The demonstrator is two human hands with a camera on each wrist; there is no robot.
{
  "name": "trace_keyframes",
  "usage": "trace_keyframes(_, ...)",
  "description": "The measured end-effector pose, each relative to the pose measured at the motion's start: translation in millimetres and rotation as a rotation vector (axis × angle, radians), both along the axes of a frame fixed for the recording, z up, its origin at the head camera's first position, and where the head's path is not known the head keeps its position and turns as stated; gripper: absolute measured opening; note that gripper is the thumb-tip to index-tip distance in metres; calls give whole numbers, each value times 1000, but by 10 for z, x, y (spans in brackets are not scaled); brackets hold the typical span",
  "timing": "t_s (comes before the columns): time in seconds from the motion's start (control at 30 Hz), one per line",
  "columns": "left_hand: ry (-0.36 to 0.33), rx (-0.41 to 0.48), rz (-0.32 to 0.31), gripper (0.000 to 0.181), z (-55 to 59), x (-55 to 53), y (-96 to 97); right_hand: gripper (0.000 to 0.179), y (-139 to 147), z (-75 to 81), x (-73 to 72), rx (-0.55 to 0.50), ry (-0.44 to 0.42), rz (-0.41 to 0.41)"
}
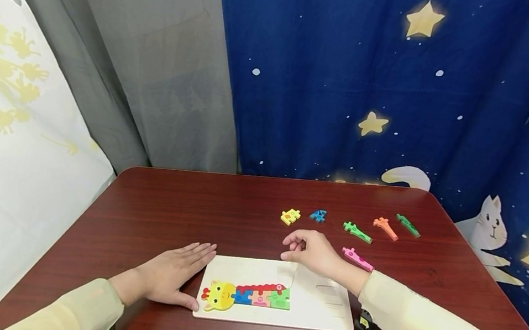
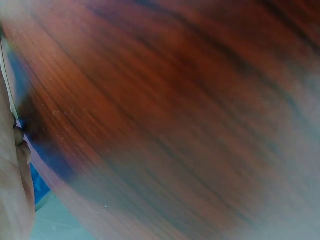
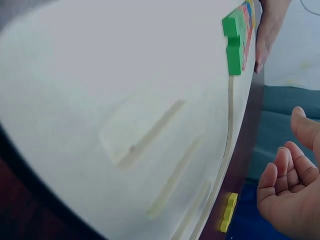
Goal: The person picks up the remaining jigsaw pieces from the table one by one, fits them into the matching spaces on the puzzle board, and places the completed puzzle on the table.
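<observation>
A pale wooden puzzle board (image 1: pixel 314 322) lies on the table with a part-filled giraffe picture. On it sit a yellow giraffe head (image 1: pixel 218 297), a red wavy mane strip (image 1: pixel 253 287), and blue (image 1: pixel 242 296), salmon (image 1: pixel 260 298) and green (image 1: pixel 281 299) body pieces in a row. My left hand (image 1: pixel 175 273) rests flat at the board's left edge, thumb at the near corner. Above the board's far edge is my right hand (image 1: pixel 312 251), its fingers loosely bent and holding nothing. In the right wrist view, thumb and fingers (image 3: pixel 282 172) stand apart.
Beyond the board lie a yellow piece (image 1: pixel 290 217) and a blue piece (image 1: pixel 318 215). Farther right are green (image 1: pixel 357 232), orange (image 1: pixel 385 228), dark green (image 1: pixel 408 226) and pink (image 1: pixel 357 258) leg-shaped pieces, the pink one near my right wrist. Curtains (image 1: pixel 335 85) hang behind the table (image 1: pixel 179 204).
</observation>
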State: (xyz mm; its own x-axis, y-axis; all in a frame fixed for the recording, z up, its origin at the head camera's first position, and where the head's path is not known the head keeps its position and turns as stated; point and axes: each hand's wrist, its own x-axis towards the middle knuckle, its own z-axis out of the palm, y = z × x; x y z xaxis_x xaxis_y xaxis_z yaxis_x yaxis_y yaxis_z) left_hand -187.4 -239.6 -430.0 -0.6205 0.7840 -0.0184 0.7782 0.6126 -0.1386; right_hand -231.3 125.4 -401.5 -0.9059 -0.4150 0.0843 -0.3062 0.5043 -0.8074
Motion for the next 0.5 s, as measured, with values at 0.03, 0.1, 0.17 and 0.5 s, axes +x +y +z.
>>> trace_keyframes(0.03, 1, -1, 0, 108, -1, -1, -1, 26, 0, -4, -18, 0, -6, -13)
trace_keyframes(0.1, 0, -3, 0, 108, -2, -2, -2, 28, 3, -9, -54, 0, -15, -36)
trace_keyframes(0.17, -1, -5, 0, 108, -2, -4, -2, 29, 9, -11, -90, 0, -17, -63)
trace_keyframes(0.5, -9, 0, 0, 108, -1, -6, -1, 41, -7, -41, -289, 18, -60, -196)
